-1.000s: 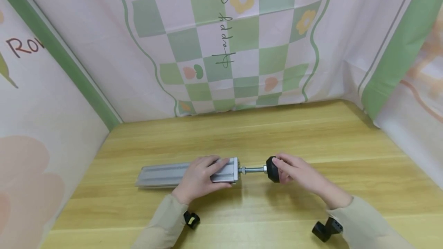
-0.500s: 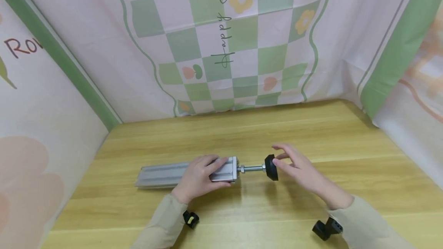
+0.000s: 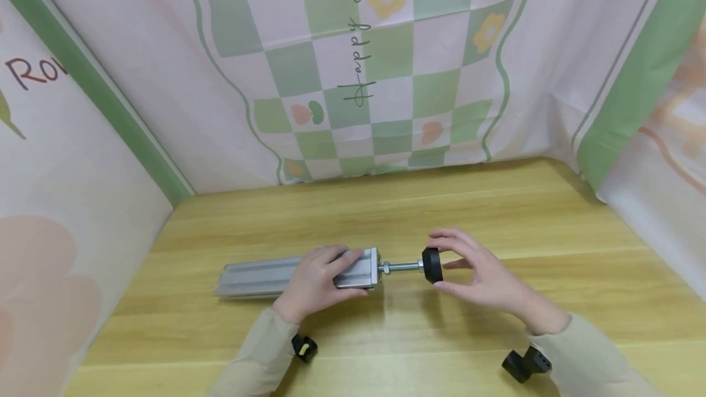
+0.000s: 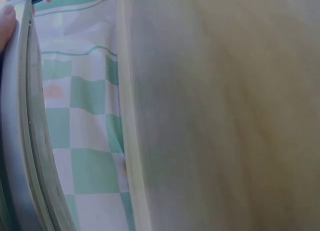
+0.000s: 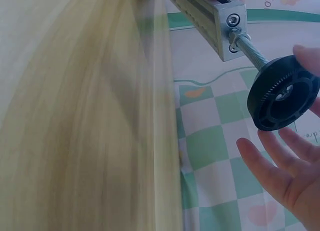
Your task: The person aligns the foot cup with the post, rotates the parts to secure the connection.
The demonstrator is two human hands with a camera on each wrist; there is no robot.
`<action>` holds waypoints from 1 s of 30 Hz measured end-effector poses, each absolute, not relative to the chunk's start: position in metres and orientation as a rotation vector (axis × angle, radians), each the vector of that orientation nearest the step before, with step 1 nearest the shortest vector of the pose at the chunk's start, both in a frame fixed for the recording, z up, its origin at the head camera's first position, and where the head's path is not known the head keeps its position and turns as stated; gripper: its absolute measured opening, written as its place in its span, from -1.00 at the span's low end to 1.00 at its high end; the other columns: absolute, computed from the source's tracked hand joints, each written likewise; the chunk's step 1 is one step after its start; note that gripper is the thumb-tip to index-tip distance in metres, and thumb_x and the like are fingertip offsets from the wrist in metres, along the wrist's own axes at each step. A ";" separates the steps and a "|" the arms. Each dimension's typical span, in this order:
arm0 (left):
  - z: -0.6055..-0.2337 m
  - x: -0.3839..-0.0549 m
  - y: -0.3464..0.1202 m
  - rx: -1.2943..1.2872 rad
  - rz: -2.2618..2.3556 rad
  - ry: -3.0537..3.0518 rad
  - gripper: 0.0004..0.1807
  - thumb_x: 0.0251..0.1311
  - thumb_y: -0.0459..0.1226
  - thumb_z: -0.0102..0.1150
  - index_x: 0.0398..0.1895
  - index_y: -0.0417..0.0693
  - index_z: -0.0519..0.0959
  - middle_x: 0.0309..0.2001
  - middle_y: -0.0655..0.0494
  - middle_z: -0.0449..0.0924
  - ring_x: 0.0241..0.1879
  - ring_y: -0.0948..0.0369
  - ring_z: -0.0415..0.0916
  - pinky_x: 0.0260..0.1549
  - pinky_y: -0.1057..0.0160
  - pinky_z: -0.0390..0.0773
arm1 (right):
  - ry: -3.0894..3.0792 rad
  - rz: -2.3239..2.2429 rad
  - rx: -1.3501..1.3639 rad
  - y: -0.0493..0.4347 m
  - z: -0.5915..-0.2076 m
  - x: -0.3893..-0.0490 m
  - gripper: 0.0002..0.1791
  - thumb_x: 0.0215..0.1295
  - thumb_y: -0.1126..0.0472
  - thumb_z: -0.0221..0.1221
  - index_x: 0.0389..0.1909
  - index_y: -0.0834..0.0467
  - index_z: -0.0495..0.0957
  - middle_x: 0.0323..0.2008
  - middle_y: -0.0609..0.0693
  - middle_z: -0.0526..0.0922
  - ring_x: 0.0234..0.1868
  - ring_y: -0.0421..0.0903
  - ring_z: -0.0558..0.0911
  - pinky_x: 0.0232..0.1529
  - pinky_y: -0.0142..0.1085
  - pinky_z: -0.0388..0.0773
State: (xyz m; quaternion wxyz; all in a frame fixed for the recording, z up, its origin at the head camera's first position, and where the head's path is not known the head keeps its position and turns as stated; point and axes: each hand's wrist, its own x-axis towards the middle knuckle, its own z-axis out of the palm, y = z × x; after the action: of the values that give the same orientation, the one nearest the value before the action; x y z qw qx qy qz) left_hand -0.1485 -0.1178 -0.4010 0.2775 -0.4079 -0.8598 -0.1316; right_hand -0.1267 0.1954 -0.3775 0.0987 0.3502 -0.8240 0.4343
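A long silver aluminium profile is held just above the wooden table by my left hand, which grips it from above near its right end. From the end plate sticks a threaded rod with a nut, carrying a black round levelling foot. My right hand holds this foot by its rim, thumb on the near side and fingers on the far side. The right wrist view shows the ribbed underside of the foot. In the left wrist view the profile runs along the left edge.
The wooden table extends under both hands. Patterned cloth hangs along its back and both sides. A small black camera is strapped at the left wrist, another camera at the right.
My right hand let its fingers off the foot, spread them, and has come back round the rim, thumb now lower. The left hand and the profile stay almost in place.
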 end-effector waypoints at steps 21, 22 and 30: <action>-0.399 -0.147 -0.118 -1.097 -0.347 -2.319 -0.24 -0.22 0.16 0.45 0.11 0.05 0.57 -0.12 0.05 0.59 -0.22 0.18 0.60 -0.12 0.19 0.61 | -2.646 1.616 0.766 0.196 -0.373 -0.124 -0.46 0.22 0.25 0.25 0.22 0.24 0.38 0.05 0.28 0.49 -0.16 -0.30 0.58 -0.43 -0.31 0.64; -0.398 -0.147 -0.118 -1.097 -0.348 -2.321 -0.24 -0.22 0.16 0.45 0.12 0.05 0.57 -0.12 0.05 0.59 -0.22 0.18 0.60 -0.11 0.19 0.60 | -2.661 1.641 0.741 0.196 -0.373 -0.124 -0.46 0.24 0.23 0.23 0.23 0.25 0.38 0.04 0.27 0.50 -0.17 -0.28 0.58 -0.43 -0.30 0.64; -0.398 -0.147 -0.118 -1.094 -0.348 -2.319 -0.24 -0.22 0.16 0.44 0.12 0.06 0.57 -0.11 0.05 0.59 -0.21 0.18 0.60 -0.11 0.18 0.61 | -2.733 1.848 0.581 0.193 -0.368 -0.128 -0.47 0.39 0.14 0.07 0.26 0.35 0.29 -0.08 0.25 0.53 -0.23 -0.18 0.60 -0.32 -0.21 0.67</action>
State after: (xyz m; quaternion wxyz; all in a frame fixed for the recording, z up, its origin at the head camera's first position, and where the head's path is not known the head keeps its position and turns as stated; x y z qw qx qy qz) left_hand -0.1466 -0.1185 -0.3984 0.2736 -0.4065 -0.8621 -0.1292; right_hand -0.1284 0.1926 -0.3677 -0.1040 0.1726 -0.8114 0.5486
